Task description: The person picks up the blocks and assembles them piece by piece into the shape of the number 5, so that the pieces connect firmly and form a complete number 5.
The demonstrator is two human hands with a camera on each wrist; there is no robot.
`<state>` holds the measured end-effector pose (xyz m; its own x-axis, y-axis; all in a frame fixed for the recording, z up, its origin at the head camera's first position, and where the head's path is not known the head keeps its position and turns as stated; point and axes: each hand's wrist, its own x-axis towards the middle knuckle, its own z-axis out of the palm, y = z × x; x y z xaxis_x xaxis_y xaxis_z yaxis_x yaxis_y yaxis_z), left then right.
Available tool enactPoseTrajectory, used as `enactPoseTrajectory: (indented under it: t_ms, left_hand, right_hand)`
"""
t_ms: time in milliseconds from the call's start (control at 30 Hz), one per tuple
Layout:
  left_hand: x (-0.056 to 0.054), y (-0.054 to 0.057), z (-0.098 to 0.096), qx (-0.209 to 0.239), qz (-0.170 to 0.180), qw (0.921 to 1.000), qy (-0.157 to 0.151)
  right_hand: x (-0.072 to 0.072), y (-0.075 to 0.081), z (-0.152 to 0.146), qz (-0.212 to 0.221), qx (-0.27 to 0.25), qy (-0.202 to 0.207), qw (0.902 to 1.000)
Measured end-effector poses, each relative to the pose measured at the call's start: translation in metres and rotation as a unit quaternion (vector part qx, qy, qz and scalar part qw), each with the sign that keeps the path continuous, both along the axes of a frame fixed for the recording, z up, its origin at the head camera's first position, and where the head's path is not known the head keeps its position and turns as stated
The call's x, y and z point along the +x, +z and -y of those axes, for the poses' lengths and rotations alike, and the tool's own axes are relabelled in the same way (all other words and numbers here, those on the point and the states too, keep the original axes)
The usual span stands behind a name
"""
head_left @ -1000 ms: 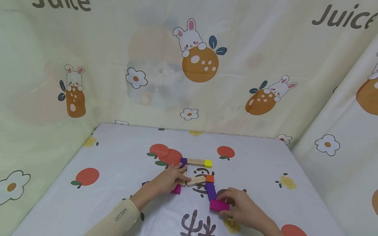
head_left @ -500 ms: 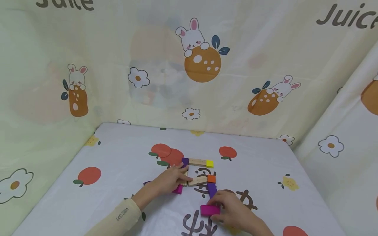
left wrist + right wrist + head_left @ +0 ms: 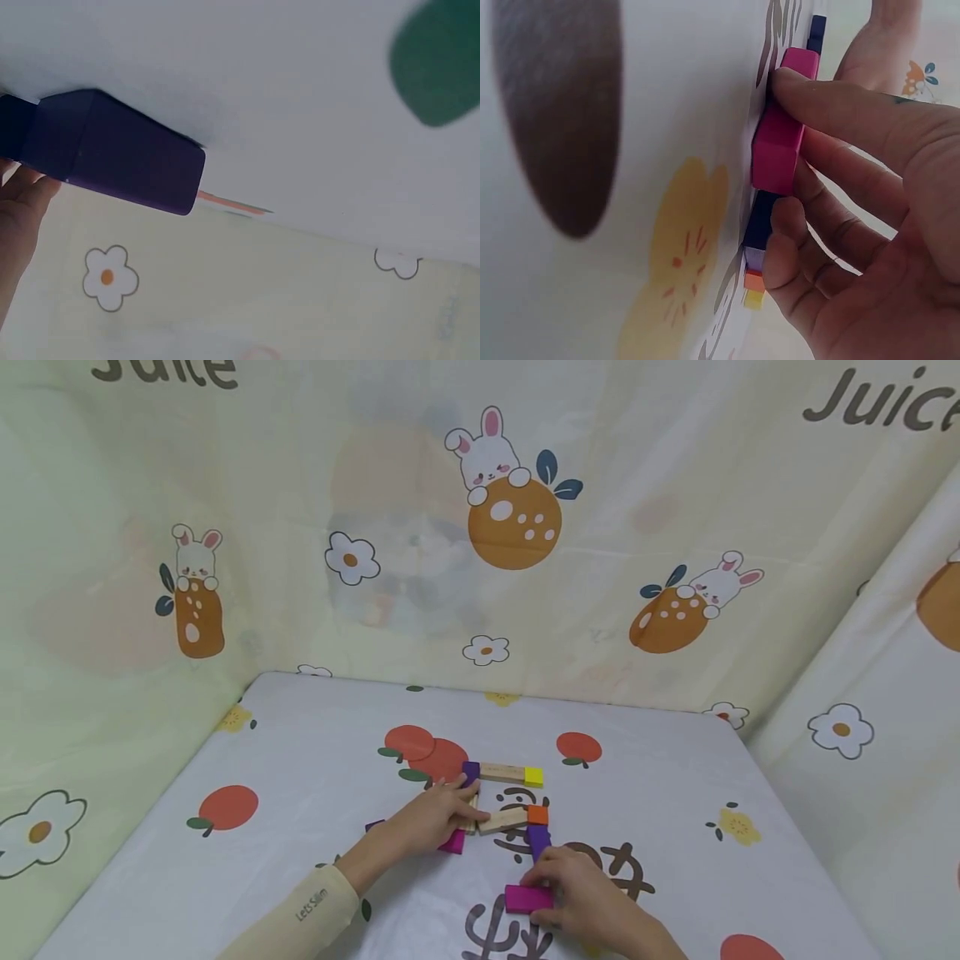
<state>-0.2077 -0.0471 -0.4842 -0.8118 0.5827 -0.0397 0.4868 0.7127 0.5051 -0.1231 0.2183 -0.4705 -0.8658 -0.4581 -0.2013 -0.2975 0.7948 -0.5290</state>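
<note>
My right hand (image 3: 592, 897) pinches a magenta wooden block (image 3: 528, 898) between thumb and fingers, low over the cloth or on it. Just behind it lies a purple block (image 3: 539, 839), touching an orange block (image 3: 537, 814). A plain wooden block (image 3: 504, 819) runs left from the orange one. My left hand (image 3: 427, 818) rests on the left side of the layout, fingers stretched to a dark purple block (image 3: 471, 771) and thumb at the plain block's end. Under that hand show parts of a second magenta block (image 3: 453, 842) and of more plain blocks.
Another plain block (image 3: 502, 772) with a yellow block (image 3: 533, 777) at its end forms the back row. Left of my left wrist a dark block (image 3: 373, 825) peeks out. A printed cloth (image 3: 300, 743) covers the table; a curtain (image 3: 405, 610) hangs behind.
My right hand has slid the magenta block leftward and slightly nearer, away from the purple block's end. Most of that shift came in the first half second. The left hand stays in place.
</note>
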Motion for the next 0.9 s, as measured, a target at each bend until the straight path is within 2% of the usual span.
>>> enactPoseTrajectory:
  t_ms: [100, 267, 467, 667, 900]
  left_hand:
    - [0.000, 0.000, 0.000, 0.000, -0.001, 1.0000, 0.002]
    - [0.001, 0.000, 0.000, 0.003, -0.001, 1.0000, 0.003]
    - [0.000, -0.002, 0.000, 0.009, -0.001, 1.0000, 0.001]
    - [0.002, 0.001, 0.001, 0.011, -0.002, 0.9999, -0.003]
    - [0.003, 0.004, 0.001, 0.011, -0.002, 0.9999, -0.006]
  right_hand:
    - [0.001, 0.003, 0.000, -0.005, 0.007, 0.005, 0.9999]
    - [-0.002, 0.013, -0.005, 0.000, -0.025, -0.024, 0.9994]
    - [-0.015, 0.013, -0.017, -0.062, -0.069, -0.055, 0.9941]
    - [-0.026, 0.005, -0.020, -0.094, -0.037, -0.078, 0.9918]
    - [-0.038, -0.005, -0.024, -0.103, -0.021, -0.049, 0.9933]
